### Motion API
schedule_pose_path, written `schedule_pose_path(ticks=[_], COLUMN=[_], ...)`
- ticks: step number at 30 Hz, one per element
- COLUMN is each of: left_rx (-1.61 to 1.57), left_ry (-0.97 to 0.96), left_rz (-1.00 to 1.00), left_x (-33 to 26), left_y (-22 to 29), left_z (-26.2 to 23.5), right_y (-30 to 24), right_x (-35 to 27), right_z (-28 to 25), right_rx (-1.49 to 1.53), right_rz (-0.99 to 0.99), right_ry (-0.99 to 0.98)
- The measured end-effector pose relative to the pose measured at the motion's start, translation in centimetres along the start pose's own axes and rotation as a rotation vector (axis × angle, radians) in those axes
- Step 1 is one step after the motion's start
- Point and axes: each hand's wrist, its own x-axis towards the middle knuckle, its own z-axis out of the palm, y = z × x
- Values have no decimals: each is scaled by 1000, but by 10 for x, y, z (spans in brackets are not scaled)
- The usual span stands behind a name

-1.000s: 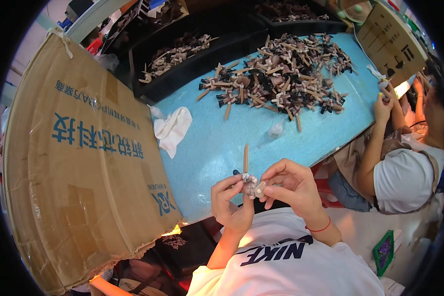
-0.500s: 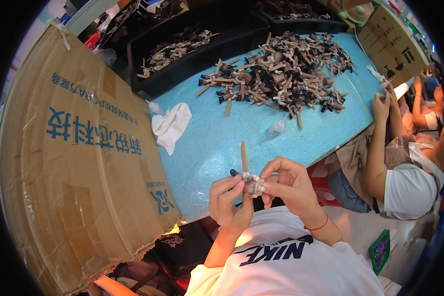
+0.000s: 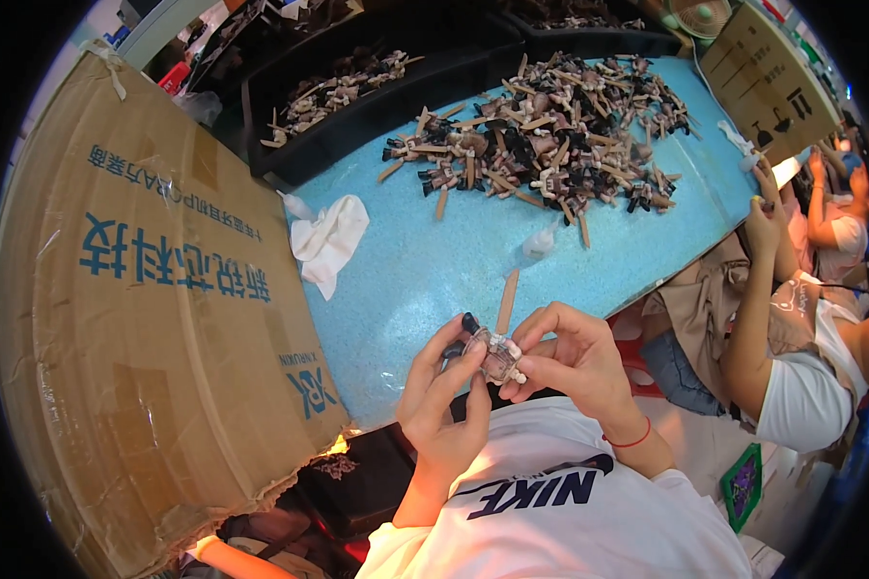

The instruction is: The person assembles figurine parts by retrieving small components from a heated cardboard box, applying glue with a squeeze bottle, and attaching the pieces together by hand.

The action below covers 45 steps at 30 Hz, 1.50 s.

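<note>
Between both hands, above the near edge of the blue table [image 3: 415,261], is a small toy figure [image 3: 499,359] with a pale body, black feet and a flat tan stick [image 3: 508,301] pointing away from me. My left hand [image 3: 442,391] is closed on its black-footed end, thumb and fingertips pinching it. With thumb and forefinger my right hand [image 3: 572,359] grips the figure's pale end. A red string circles my right wrist. The figure's finer details are too small to make out.
A heap of similar figures [image 3: 550,145] covers the far table. Black bins [image 3: 386,101] stand behind it. A white cloth [image 3: 328,241] and a small clear bottle [image 3: 539,243] lie nearer. A large cardboard box [image 3: 164,318] walls the left; a co-worker [image 3: 801,386] sits at right.
The toy figure has turned in my hands, its stick now leaning to the right and its black feet raised more. My left fingers have shifted on it. The co-worker's arms moved slightly.
</note>
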Motion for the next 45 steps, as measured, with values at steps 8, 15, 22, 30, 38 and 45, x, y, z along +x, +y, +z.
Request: schedule_pose_path(ticks=[8, 15, 22, 30, 38, 45], left_rx=[33, 60, 79, 81, 80, 132], left_ry=[-118, -151, -169, -168, -215, -227], left_rz=[30, 32, 15, 11, 28, 62], left_x=[8, 10, 12, 16, 24, 26], left_y=[18, 20, 28, 25, 29, 35], left_z=[-5, -10, -8, -7, -9, -8], right_y=[-8, -18, -21, -16, -24, -21], right_x=[0, 2, 0, 4, 6, 7], right_z=[-2, 2, 8, 6, 2, 4], right_rx=[-96, -117, -230, -163, -124, -97], right_rz=[14, 66, 46, 12, 59, 34], right_ry=[-29, -76, -90, -74, -127, -129])
